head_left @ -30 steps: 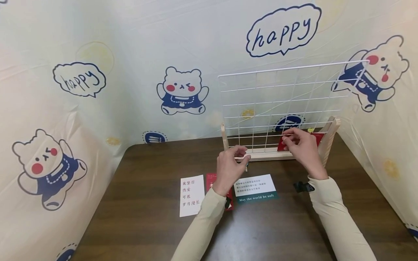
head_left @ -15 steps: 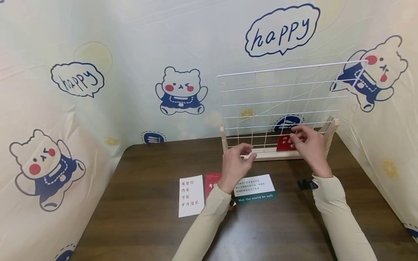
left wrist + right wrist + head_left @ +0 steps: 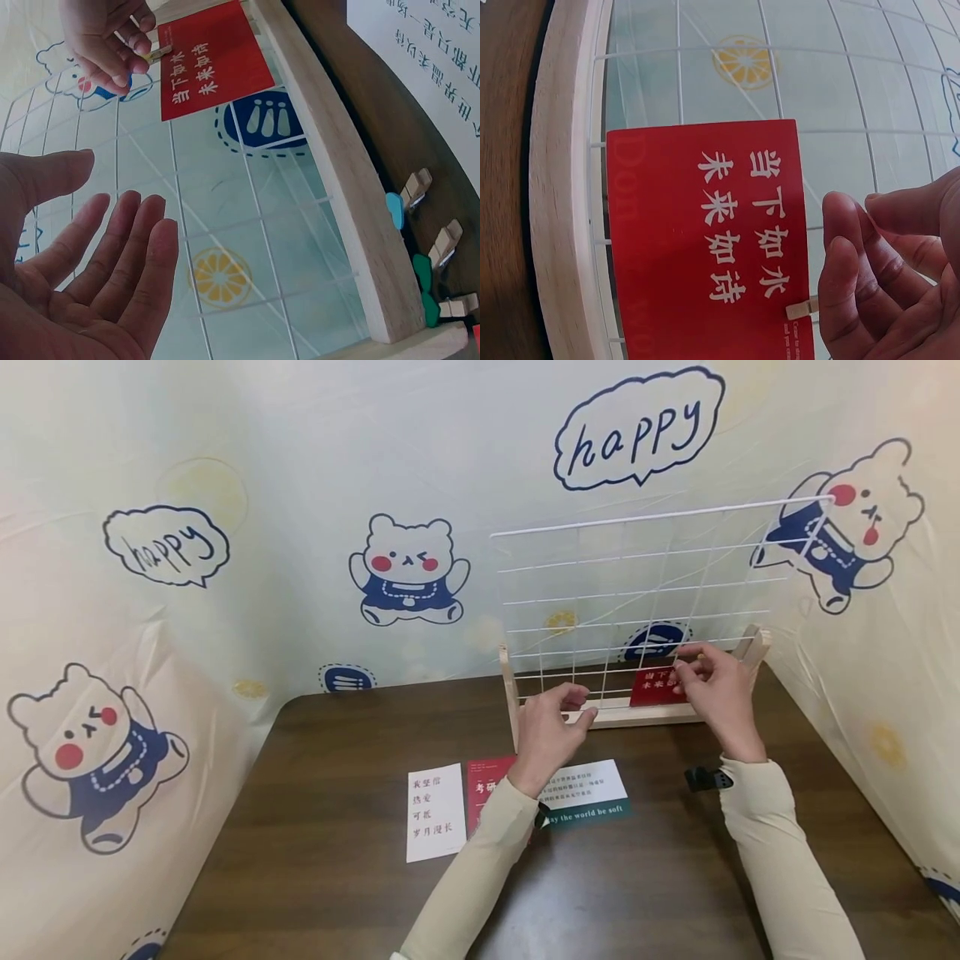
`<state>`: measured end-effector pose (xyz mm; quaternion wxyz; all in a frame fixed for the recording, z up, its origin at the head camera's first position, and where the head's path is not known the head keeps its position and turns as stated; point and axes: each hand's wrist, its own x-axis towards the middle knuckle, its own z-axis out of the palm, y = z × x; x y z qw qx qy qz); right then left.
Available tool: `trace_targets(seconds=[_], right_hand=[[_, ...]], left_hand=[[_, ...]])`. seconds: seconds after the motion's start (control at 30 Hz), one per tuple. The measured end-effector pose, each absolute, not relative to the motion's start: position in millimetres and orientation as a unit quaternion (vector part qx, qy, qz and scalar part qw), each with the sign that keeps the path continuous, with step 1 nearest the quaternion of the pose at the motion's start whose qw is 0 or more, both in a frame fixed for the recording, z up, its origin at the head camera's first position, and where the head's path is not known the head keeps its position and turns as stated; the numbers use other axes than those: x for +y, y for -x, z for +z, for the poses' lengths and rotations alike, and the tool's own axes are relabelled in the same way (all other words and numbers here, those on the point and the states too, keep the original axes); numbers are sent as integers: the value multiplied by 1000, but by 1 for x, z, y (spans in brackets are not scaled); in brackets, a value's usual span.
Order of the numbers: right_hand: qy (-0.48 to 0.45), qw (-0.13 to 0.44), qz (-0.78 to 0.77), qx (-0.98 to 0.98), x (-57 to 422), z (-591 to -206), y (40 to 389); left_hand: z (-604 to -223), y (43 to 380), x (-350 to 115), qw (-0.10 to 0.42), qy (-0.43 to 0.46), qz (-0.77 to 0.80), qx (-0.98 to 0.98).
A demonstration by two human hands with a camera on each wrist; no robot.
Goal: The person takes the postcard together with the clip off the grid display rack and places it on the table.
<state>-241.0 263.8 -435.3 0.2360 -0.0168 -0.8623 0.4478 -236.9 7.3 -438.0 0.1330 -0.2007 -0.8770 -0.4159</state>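
Note:
A red card (image 3: 651,687) with white lettering stands against the lower right of a white wire grid (image 3: 573,610). Along one edge of the card sits a small wooden clothespin (image 3: 802,309), partly hidden by fingers in the right wrist view. My right hand (image 3: 718,697) is right beside this clip, thumb and fingers loosely bent, with a gap between the fingertips and the card (image 3: 705,240). My left hand (image 3: 551,731) hovers before the grid's lower left; in the left wrist view its fingers (image 3: 142,277) are spread and hold nothing.
A wooden base (image 3: 615,718) supports the grid. Several clothespins (image 3: 446,244), some with blue or green ornaments, lie before it. On the dark table (image 3: 315,860) are a white card (image 3: 435,814), another red card (image 3: 487,777) and a white-and-green card (image 3: 592,789), partly covered by my left arm.
My right hand has shifted right off the red card, uncovering more of its lettering. My left hand has drifted slightly right along the grid's base.

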Motion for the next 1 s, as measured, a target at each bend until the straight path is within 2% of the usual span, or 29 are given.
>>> trace_targets(seconds=[0.37, 1.0], right_hand=[[41, 226, 447, -864, 271, -434, 240], [41, 215, 447, -867, 277, -435, 240]], left_hand=[[-436, 240, 19, 107, 202, -424, -877], [-435, 252, 32, 103, 203, -401, -888]])
